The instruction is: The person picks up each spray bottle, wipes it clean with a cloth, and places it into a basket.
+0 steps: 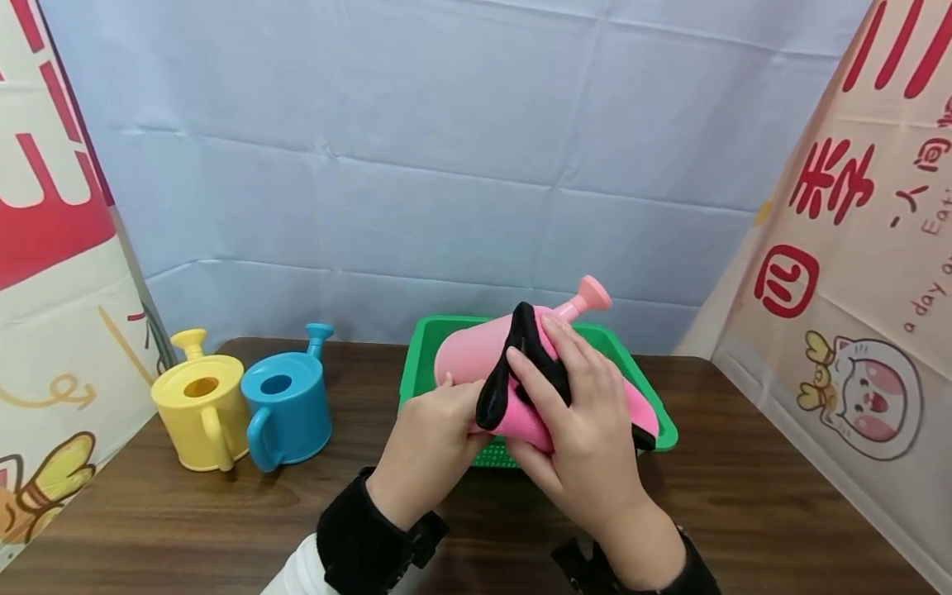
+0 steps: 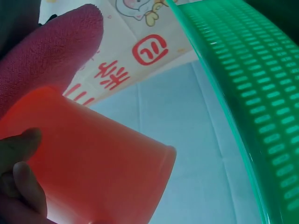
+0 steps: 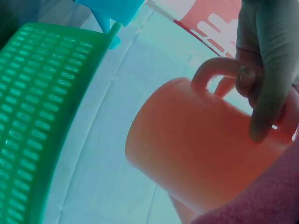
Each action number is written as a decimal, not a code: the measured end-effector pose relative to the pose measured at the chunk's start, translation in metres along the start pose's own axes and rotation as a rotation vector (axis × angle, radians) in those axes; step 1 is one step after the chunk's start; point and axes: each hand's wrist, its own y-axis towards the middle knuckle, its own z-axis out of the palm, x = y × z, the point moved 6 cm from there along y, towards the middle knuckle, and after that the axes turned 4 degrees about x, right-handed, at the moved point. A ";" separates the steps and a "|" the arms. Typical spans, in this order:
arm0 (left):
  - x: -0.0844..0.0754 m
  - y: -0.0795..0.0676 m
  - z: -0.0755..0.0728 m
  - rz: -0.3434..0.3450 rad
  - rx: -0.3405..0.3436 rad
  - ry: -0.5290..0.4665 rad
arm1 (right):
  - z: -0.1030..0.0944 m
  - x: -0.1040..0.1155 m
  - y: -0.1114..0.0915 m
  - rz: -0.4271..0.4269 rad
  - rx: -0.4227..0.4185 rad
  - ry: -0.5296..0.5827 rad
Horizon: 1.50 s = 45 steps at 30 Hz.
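A pink watering can [image 1: 470, 351] is held tilted over the green basket, its spout pointing up to the right. My left hand [image 1: 435, 430] grips the can by its handle; the right wrist view shows the fingers of this left hand [image 3: 271, 60] curled around the handle and body. In my right hand [image 1: 591, 438] is a pink cloth with black edging [image 1: 521, 423], bunched and pressed against the can's top end. The same cloth [image 2: 60, 51] lies along the can in the left wrist view. Cloth and fingers hide the can's opening in the head view.
A green perforated basket [image 1: 413, 357] stands on the brown table [image 1: 357, 496] just beyond my hands. To the left, a yellow watering can [image 1: 174, 421] and a blue watering can [image 1: 307, 413] stand upright side by side. A pale blue cloth backdrop [image 1: 446, 165] hangs behind.
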 end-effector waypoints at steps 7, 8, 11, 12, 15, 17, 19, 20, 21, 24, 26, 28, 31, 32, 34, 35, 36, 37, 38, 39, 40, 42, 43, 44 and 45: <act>-0.002 0.000 -0.002 0.088 -0.005 0.015 | -0.002 -0.012 0.000 0.041 0.034 0.057; -0.003 0.000 -0.002 0.102 -0.007 0.015 | -0.003 -0.016 -0.001 0.071 0.042 0.064; -0.007 0.001 0.000 0.141 -0.006 0.033 | -0.006 -0.033 -0.005 0.226 0.092 0.102; -0.008 0.001 0.001 0.149 -0.001 0.040 | -0.006 -0.039 -0.007 0.291 0.117 0.112; -0.010 0.001 0.004 0.152 0.023 0.052 | -0.005 -0.052 -0.014 0.429 0.193 0.129; -0.009 0.001 0.005 0.134 0.037 0.046 | -0.003 -0.052 -0.016 0.431 0.221 0.122; -0.007 0.000 0.005 0.120 0.040 0.033 | -0.001 -0.046 -0.014 0.368 0.212 0.107; -0.007 0.000 0.004 0.115 0.038 0.025 | 0.000 -0.042 -0.012 0.323 0.195 0.099; -0.006 0.001 0.004 0.109 0.037 0.020 | 0.000 -0.037 -0.010 0.274 0.171 0.088; -0.003 0.001 0.004 0.099 0.037 0.011 | 0.000 -0.021 -0.004 0.142 0.106 0.072; -0.002 0.000 0.003 0.091 0.038 0.017 | 0.000 -0.011 0.000 0.062 0.077 0.079; 0.000 -0.001 0.003 0.084 0.034 0.028 | 0.000 -0.002 0.003 -0.002 0.062 0.082; 0.000 -0.002 0.002 0.079 0.024 0.033 | -0.001 0.004 0.005 -0.049 0.051 0.077; 0.000 -0.002 0.003 0.082 0.021 0.038 | -0.001 0.005 0.005 -0.053 0.045 0.071; -0.001 -0.002 0.003 0.098 0.021 0.056 | -0.002 0.002 0.004 -0.038 0.033 0.061; -0.003 -0.001 0.003 0.109 0.023 0.067 | -0.002 0.000 0.003 -0.024 0.025 0.060; -0.004 -0.001 0.004 0.120 0.026 0.078 | -0.003 -0.003 0.002 -0.005 0.016 0.060; -0.005 0.000 0.005 0.132 0.029 0.088 | -0.003 -0.006 0.001 0.016 0.007 0.060; -0.006 0.001 0.005 0.142 0.032 0.099 | -0.003 -0.010 -0.001 0.042 0.000 0.064; -0.007 0.001 0.005 0.150 0.034 0.103 | -0.003 -0.014 -0.002 0.073 -0.003 0.070; -0.007 0.002 0.006 0.157 0.037 0.107 | -0.003 -0.018 -0.004 0.105 -0.003 0.078; -0.008 0.002 0.005 0.165 0.034 0.106 | -0.003 -0.028 -0.007 0.176 0.003 0.110; -0.008 0.002 0.005 0.166 0.033 0.105 | -0.003 -0.034 -0.009 0.222 0.012 0.131; -0.009 0.002 0.004 0.166 0.032 0.104 | -0.003 -0.040 -0.011 0.276 0.026 0.152; -0.009 0.002 0.003 0.167 0.032 0.105 | -0.002 -0.047 -0.013 0.334 0.041 0.174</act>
